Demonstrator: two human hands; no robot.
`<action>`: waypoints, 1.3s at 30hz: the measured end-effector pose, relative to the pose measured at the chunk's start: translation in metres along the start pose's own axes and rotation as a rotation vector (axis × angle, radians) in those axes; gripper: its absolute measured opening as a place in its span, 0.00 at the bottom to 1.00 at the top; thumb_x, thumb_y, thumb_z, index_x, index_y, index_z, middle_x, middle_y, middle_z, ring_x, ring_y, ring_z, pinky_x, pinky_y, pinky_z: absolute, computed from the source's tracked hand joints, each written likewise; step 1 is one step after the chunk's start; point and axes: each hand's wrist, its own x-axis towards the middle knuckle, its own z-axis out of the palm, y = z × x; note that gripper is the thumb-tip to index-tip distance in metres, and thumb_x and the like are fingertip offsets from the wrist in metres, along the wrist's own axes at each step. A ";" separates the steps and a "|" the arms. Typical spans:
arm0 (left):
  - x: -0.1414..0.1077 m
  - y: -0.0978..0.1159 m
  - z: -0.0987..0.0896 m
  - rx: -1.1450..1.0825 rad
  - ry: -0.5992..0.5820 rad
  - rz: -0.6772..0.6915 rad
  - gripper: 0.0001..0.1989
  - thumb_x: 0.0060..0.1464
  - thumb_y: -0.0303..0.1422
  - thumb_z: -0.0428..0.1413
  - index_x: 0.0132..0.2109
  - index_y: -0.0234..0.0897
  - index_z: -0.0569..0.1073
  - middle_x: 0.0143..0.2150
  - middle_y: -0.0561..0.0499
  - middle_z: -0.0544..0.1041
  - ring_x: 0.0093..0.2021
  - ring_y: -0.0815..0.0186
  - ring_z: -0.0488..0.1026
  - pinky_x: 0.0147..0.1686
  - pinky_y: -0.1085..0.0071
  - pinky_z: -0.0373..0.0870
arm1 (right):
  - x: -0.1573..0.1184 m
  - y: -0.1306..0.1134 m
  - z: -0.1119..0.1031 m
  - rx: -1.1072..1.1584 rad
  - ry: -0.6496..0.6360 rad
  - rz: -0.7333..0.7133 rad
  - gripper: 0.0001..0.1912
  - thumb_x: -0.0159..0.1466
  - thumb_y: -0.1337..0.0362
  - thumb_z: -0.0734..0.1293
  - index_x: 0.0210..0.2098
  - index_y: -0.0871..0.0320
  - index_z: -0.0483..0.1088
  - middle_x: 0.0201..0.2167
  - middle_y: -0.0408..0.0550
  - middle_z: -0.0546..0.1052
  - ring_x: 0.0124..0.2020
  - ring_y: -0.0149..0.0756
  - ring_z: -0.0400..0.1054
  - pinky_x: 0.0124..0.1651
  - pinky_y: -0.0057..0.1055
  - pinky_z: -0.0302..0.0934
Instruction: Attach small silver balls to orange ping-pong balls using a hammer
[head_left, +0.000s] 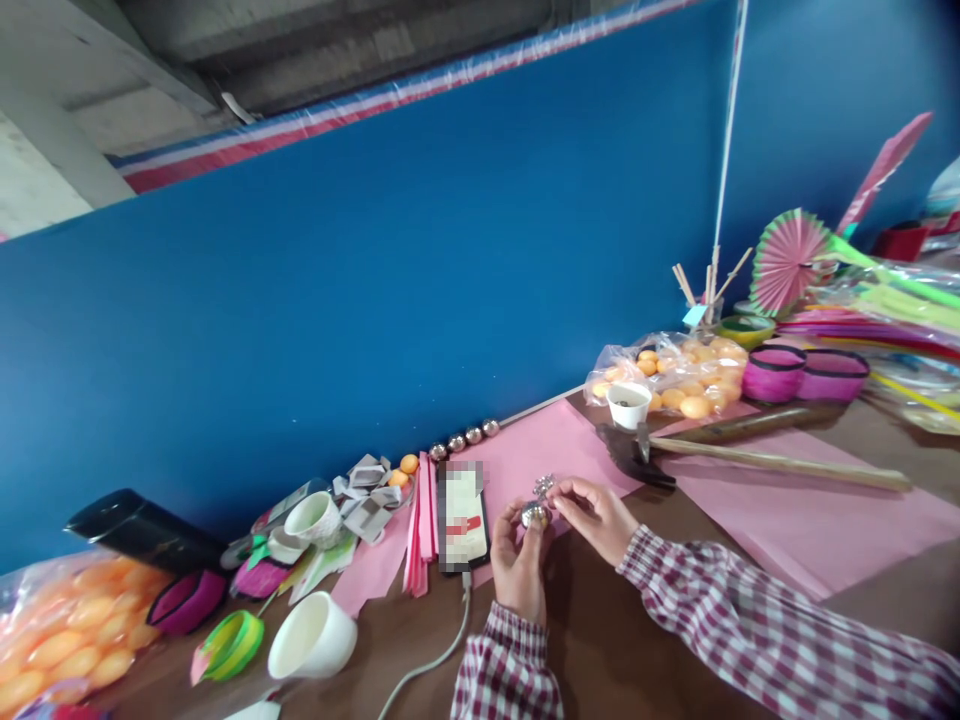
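Note:
My left hand [519,568] holds a shiny silver ball [534,515] between thumb and fingers, just above the brown table. Close to the ball's right side, my right hand [600,518] has thumb and forefinger pinched together; anything between them is too small to make out. Just behind the ball, small silvery pieces [544,486] show against the pink paper [555,440]. Left of my left hand lies a phone [463,515] with a cable plugged in. Several more silver balls [473,436] stand in a row along the blue wall.
A hammer [780,464] lies on the right near a small white cup [629,404] and bagged orange balls [694,375]. Farther right are magenta bands [832,376] and a paper fan [789,262]. White cups [311,635], folded grey pieces [369,500] and another orange-ball bag [82,630] occupy the left.

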 end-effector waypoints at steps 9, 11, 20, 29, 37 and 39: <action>0.003 -0.005 -0.003 -0.118 0.014 -0.014 0.17 0.42 0.31 0.58 0.43 0.35 0.71 0.41 0.46 0.74 0.40 0.64 0.71 0.45 0.65 0.65 | -0.001 0.001 0.000 0.040 -0.020 0.042 0.09 0.58 0.60 0.59 0.30 0.59 0.64 0.26 0.44 0.70 0.28 0.30 0.64 0.32 0.26 0.61; 0.003 -0.005 -0.003 -0.130 0.008 -0.012 0.17 0.42 0.30 0.58 0.43 0.36 0.71 0.41 0.45 0.74 0.40 0.65 0.71 0.46 0.64 0.64 | -0.001 0.002 0.001 0.087 -0.027 0.057 0.08 0.58 0.62 0.59 0.32 0.59 0.64 0.26 0.44 0.70 0.28 0.30 0.65 0.32 0.26 0.61; 0.004 -0.005 -0.005 -0.050 -0.027 -0.003 0.20 0.42 0.32 0.58 0.45 0.37 0.70 0.45 0.45 0.72 0.45 0.63 0.70 0.47 0.66 0.63 | -0.001 -0.006 0.000 -0.001 -0.002 -0.003 0.06 0.57 0.63 0.60 0.28 0.59 0.64 0.28 0.44 0.70 0.30 0.31 0.64 0.33 0.27 0.60; 0.006 -0.009 -0.006 -0.026 -0.065 0.055 0.20 0.43 0.30 0.58 0.46 0.36 0.68 0.47 0.45 0.71 0.48 0.62 0.67 0.49 0.65 0.61 | -0.003 -0.004 0.003 0.007 -0.016 0.012 0.06 0.57 0.64 0.60 0.27 0.60 0.65 0.30 0.45 0.70 0.34 0.31 0.65 0.37 0.27 0.60; 0.004 -0.007 -0.005 0.004 -0.073 0.080 0.20 0.44 0.29 0.57 0.48 0.38 0.67 0.46 0.46 0.71 0.47 0.63 0.67 0.48 0.67 0.61 | -0.004 -0.001 0.004 -0.010 -0.020 0.030 0.07 0.56 0.63 0.61 0.27 0.61 0.67 0.31 0.46 0.71 0.37 0.32 0.65 0.38 0.28 0.60; 0.004 -0.008 -0.006 0.004 -0.080 0.067 0.20 0.44 0.29 0.57 0.48 0.38 0.67 0.46 0.47 0.71 0.47 0.63 0.67 0.49 0.67 0.61 | -0.004 -0.001 0.004 -0.009 -0.020 0.024 0.07 0.56 0.63 0.61 0.27 0.61 0.67 0.32 0.46 0.71 0.38 0.33 0.65 0.39 0.29 0.60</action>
